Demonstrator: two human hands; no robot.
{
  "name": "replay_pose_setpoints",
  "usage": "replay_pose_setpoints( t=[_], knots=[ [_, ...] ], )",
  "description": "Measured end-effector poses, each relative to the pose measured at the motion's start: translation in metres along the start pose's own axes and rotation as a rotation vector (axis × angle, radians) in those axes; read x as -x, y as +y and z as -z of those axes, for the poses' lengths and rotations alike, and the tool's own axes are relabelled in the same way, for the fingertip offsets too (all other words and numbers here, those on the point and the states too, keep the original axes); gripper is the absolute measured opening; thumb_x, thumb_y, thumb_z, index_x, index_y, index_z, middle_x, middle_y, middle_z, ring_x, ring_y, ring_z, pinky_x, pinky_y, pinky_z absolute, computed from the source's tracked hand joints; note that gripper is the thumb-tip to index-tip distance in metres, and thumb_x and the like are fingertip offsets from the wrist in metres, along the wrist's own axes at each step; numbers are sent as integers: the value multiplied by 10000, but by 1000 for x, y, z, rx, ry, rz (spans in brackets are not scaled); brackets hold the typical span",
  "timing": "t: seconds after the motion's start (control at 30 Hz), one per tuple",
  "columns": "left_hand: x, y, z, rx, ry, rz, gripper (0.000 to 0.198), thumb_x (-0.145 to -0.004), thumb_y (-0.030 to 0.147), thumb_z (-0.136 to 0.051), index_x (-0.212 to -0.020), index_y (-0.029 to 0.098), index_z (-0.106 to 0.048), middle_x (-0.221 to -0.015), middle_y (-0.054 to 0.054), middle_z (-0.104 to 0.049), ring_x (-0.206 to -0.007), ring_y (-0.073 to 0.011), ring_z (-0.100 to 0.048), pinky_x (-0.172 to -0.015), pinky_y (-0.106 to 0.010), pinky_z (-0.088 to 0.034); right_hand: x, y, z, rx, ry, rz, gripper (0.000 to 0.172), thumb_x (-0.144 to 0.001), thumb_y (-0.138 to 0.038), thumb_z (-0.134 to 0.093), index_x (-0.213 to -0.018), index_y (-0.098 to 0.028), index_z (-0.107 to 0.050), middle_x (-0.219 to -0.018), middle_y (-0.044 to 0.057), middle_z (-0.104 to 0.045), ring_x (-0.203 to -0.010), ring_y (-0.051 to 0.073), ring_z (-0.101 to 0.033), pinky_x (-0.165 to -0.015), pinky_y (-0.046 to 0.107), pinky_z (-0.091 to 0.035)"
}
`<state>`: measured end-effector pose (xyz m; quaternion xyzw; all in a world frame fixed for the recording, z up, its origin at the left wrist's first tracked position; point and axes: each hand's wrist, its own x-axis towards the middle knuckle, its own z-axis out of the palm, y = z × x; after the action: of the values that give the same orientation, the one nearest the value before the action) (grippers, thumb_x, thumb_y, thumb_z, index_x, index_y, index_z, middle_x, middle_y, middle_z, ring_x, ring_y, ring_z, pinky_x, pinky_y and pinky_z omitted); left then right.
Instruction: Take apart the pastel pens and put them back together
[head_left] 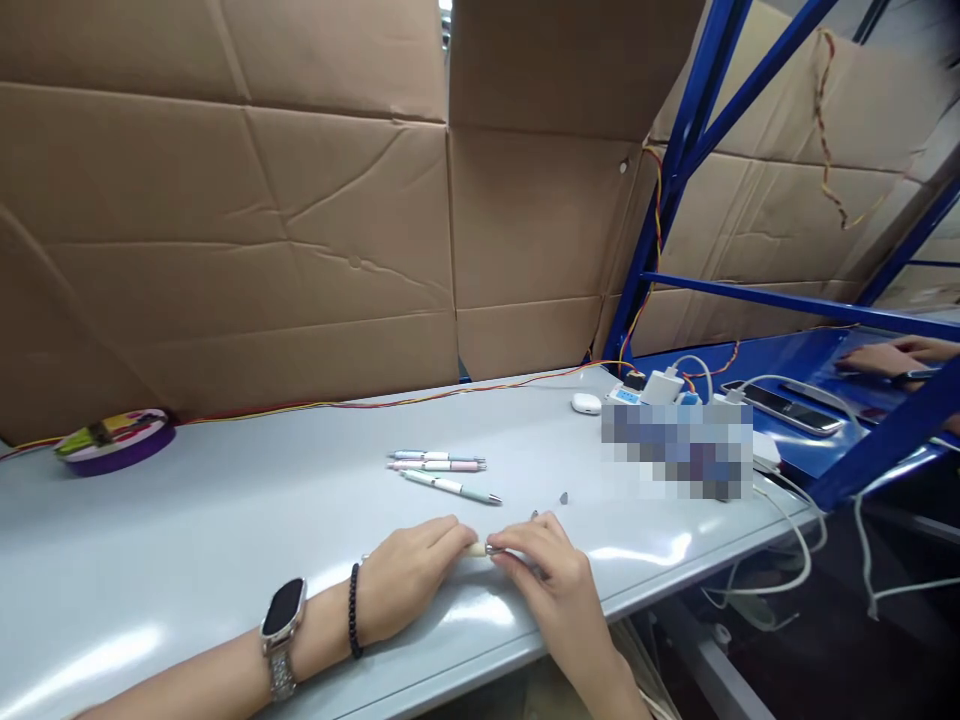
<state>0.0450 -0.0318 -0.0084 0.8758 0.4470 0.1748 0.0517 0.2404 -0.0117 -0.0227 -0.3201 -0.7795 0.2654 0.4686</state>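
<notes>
My left hand (416,575) is closed around the barrel of a cream-coloured pen (475,549), most of which is hidden in the palm. At the pen's silvery tip, the thumb and fingers of my right hand (553,578) are pinched. Beyond my hands lie a blue-and-white pen (435,456), a pink-and-white pen (442,466) and a green-and-white pen (454,487), roughly side by side. One small grey piece (564,498) rests past my right hand, and another (535,515) shows just behind its fingers.
The white table (247,490) ends at cardboard panels (337,220) behind. A round purple container (120,445) stands far left. To the right are a white earbud case (586,403), chargers, white cables (795,585), a phone (784,408) and a blue frame (660,230). Another person's hands (892,358) appear there.
</notes>
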Motion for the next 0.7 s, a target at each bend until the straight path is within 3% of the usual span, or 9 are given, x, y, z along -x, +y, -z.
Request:
replay_pose_setpoints(
  t=[0.1, 0.2, 0.23, 0.3, 0.37, 0.53, 0.7],
  knots=[
    [1, 0, 2, 35, -2, -18, 305, -980, 266, -194, -1026, 187, -486, -842, -28, -567, -714, -154, -539, -620, -243, -427, -1, -2, 1, 10, -26, -42, 167, -828, -144, -560, -938, -239, -642, -879, 23, -669, -831, 197, -553, -707, 330, -486],
    [1, 0, 4, 48, 7, -32, 314, -985, 338, -212, -1015, 195, -490, -851, -24, -559, -703, -149, -536, -607, -237, -421, 0, -4, -1, 91, -62, -70, 332, -736, -216, -693, -1053, -229, -594, -968, 28, -642, -911, 216, -526, -778, 347, -473],
    [1, 0, 4, 45, 13, -34, 330, -985, 357, -212, -995, 194, -499, -844, -23, -556, -685, -145, -532, -592, -233, -416, 0, -4, -2, 122, -66, -71, 318, -730, -248, -705, -1028, -222, -596, -941, 26, -638, -891, 214, -521, -773, 348, -468],
    [0, 0, 4, 43, 21, -27, 359, -987, 365, -201, -960, 191, -514, -838, -24, -552, -657, -137, -523, -574, -228, -411, 0, -4, -3, 166, -70, -72, 93, -806, -287, -628, -861, -214, -609, -799, 13, -622, -799, 196, -510, -714, 331, -455],
    [-1, 0, 3, 48, 29, -22, 370, -988, 360, -191, -944, 190, -516, -847, -26, -552, -653, -133, -523, -576, -225, -412, 1, -4, -3, 171, -66, -74, 160, -881, -260, -518, -746, -213, -588, -708, 7, -596, -745, 183, -494, -667, 312, -439],
    [-2, 0, 1, 47, 35, 3, 388, -989, 357, -158, -926, 186, -501, -866, -35, -559, -695, -141, -542, -605, -229, -435, 1, -2, 0, 68, -44, -79, 120, -877, -192, -515, -892, -231, -628, -831, 13, -647, -812, 183, -512, -698, 305, -452],
    [-1, 0, 2, 41, 45, 20, 351, -986, 314, -183, -941, 182, -504, -867, -40, -568, -700, -145, -546, -616, -234, -453, 1, 1, 4, 3, -15, -85, 131, -858, -196, -536, -908, -243, -648, -826, 15, -664, -811, 186, -541, -693, 303, -474]
  ],
)
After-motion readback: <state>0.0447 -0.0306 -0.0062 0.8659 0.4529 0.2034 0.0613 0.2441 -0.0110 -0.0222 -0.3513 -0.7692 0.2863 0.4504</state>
